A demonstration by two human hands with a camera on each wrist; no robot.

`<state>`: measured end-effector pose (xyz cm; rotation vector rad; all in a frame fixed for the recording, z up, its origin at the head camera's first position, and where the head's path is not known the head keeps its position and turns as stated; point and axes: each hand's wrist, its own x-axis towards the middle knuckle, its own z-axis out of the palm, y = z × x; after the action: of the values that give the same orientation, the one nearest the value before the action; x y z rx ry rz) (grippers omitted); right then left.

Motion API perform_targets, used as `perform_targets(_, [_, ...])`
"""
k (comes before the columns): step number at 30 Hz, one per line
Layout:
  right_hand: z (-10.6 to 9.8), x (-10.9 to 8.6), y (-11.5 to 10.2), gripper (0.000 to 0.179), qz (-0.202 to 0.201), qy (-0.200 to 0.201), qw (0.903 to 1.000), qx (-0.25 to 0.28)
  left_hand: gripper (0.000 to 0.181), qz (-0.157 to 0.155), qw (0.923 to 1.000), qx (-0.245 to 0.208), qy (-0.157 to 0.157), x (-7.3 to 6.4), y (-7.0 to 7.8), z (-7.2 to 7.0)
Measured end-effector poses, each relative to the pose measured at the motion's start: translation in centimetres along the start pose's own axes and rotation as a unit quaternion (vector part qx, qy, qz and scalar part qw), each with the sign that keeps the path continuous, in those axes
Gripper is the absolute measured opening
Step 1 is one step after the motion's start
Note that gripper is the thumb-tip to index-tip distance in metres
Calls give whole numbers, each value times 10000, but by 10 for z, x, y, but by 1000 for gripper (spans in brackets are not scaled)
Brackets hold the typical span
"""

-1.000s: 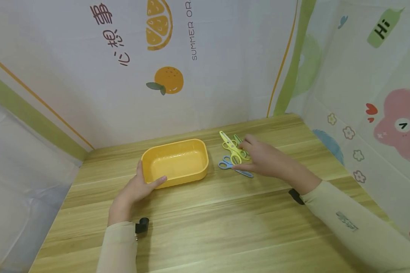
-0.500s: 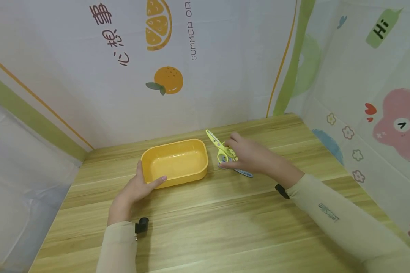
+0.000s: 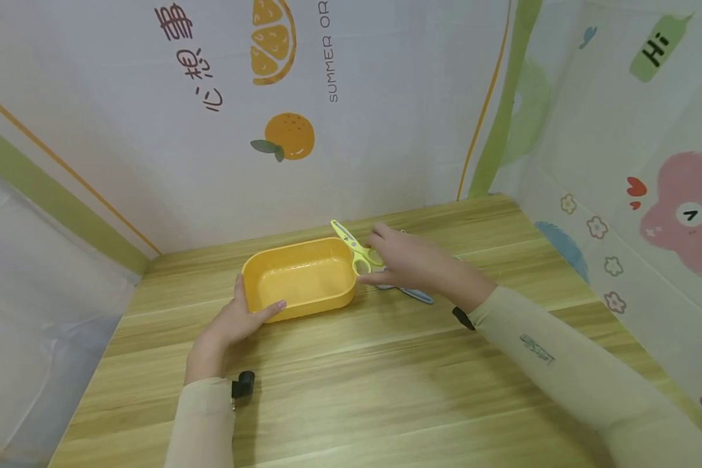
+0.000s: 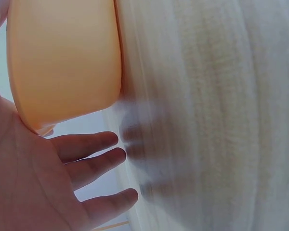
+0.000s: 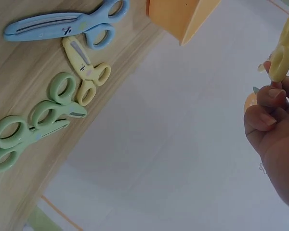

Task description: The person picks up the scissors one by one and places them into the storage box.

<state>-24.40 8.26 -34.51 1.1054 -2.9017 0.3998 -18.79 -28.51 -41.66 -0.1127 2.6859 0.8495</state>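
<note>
My left hand (image 3: 236, 322) holds the near left corner of a yellow rectangular box (image 3: 322, 308), thumb over its rim. In the left wrist view several fingers (image 4: 96, 168) of that hand stretch out below the box wall (image 4: 67, 57). My right hand (image 3: 406, 260) pinches light yellow scissors (image 3: 346, 235) by the handle, raised at the box's right rim with the blades pointing to the back wall. Beneath the right hand lie blue scissors (image 3: 416, 296), partly covered. The right wrist view shows smaller yellow scissors (image 5: 88, 72) and two green pairs of scissors (image 5: 19, 139) lying beside the blue ones.
The wooden tabletop (image 3: 339, 390) runs back to a white printed curtain (image 3: 374, 149). Another printed sheet (image 3: 597, 162) stands along the right side. A small black wrist device (image 3: 243, 385) shows at the left sleeve.
My right hand has picked the light yellow scissors from the group on the table and moved them left to the box's right rim. The left hand and the box have stayed put.
</note>
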Motion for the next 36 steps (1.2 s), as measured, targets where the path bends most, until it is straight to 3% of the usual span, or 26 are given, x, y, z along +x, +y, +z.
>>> perform_targets(4, [1,8,-4,78,-29,-114,9999,16,140,-9,10000,-36,2,1,-1,0])
perform_targets(13, [4,25,-9,77,-532,-120,9978,-372,141,-82,9999,-107,-88,3,0,1])
perform_targets(20, [12,37,-12,77,-579,-285,9965,-541,141,-49,9999,-68,-80,2,1,0])
perform_targets(27, [26,47,-14,77,-394,-726,9952,-528,141,-63,9999,-62,-128,2,0,1])
perform_targets(36, [39,59,-17,78,-598,-1054,9879,-971,141,-6,9999,-80,-101,4,2,2])
